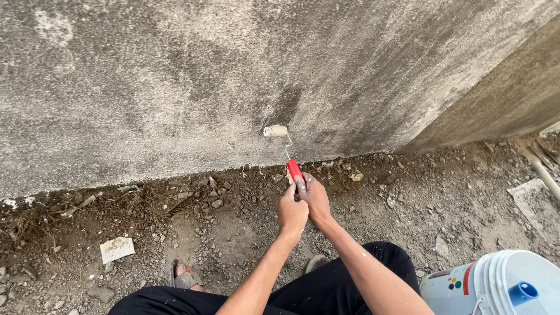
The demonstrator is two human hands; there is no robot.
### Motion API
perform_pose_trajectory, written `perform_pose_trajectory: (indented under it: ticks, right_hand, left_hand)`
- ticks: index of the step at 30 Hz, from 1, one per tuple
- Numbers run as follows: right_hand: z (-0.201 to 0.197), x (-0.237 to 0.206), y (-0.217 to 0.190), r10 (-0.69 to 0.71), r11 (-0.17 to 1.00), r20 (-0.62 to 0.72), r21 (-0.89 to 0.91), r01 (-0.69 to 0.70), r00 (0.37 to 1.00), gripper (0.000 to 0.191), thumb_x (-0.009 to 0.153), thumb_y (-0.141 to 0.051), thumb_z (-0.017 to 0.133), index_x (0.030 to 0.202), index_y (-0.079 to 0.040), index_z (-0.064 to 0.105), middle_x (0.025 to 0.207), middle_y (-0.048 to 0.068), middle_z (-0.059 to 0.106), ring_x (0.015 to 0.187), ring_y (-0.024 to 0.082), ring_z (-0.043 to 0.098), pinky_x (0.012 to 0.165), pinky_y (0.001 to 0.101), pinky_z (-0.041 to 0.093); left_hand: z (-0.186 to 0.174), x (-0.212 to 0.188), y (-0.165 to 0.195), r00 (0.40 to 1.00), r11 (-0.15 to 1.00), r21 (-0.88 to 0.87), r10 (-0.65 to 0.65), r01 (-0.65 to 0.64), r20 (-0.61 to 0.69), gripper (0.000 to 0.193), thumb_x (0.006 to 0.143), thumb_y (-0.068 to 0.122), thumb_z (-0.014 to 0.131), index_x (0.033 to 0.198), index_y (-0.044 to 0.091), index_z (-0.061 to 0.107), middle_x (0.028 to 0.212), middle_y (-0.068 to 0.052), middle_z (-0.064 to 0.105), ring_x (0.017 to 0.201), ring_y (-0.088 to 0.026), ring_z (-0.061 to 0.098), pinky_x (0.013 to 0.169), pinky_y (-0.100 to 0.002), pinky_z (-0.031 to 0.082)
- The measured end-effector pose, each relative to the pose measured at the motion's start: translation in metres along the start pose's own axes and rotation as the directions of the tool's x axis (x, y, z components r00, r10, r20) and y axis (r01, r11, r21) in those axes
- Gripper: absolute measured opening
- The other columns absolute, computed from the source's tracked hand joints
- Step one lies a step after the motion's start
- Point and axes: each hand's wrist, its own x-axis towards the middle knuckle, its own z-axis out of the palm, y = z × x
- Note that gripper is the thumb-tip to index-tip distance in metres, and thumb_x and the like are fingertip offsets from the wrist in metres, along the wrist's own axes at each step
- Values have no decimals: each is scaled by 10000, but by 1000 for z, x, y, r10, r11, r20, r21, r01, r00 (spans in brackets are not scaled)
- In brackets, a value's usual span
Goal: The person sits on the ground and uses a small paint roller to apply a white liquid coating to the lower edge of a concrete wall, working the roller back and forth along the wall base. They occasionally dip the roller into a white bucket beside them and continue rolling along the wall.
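Loose stones, dry roots and rubble cover the dirt ground [233, 233] at the foot of a rough grey plastered wall [175, 76]. A scrap of paper [116, 249] lies at lower left, and a white plastic bucket [496, 286] with a blue-capped lid stands at lower right, well apart from the hands. A sandalled foot [185, 276] shows just above black trousers [326, 289]. Nothing stands between the hands and the wall.

A small paint roller [275, 131] rests its pale sleeve against the wall, low down, near the ground line. The sleeve lies roughly level, left to right, while the thin wire frame and red handle [294, 170] run down and slightly right toward the person.

The right hand [316, 198] has its fingers clamped around the red handle. The left hand [291, 213] presses against it from the left, fingers curled together around the same grip.
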Motion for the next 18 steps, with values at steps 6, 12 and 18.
perform_pose_trajectory:
  ticks: [6, 12, 18]
  right_hand:
    - [-12, -1, -22, 116, 992, -81, 60, -111, 990, 388, 1050, -369, 486, 1194, -46, 647, 898, 181, 713, 736, 328, 701, 681, 460, 533]
    - [-5, 10, -30, 36, 986, -62, 165, -25, 997, 377, 1014, -370, 523, 1191, -51, 619, 752, 143, 661, 622, 266, 621, 579, 433, 501]
    - [21, -2, -6, 71, 987, 161, 130, -92, 984, 387, 1048, -389, 537, 995, -18, 631, 741, 122, 641, 639, 237, 562, 615, 405, 469]
  left_hand:
    - [-5, 1, 10, 992, 994, -13, 112, -111, 64, 651, 828, -61, 530, 1423, 190, 612, 987, -147, 768, 769, -214, 709, 655, -374, 544]
    - [-14, 12, 15, 994, 989, -111, 103, -99, 33, 631, 839, -62, 516, 1410, 192, 602, 1021, -82, 770, 700, -171, 690, 594, -334, 534]
    - [-16, 9, 7, 959, 958, 48, -283, 282, 15, 347, 1103, 324, 505, 1160, 83, 748, 882, -175, 757, 701, -226, 662, 643, -422, 479]
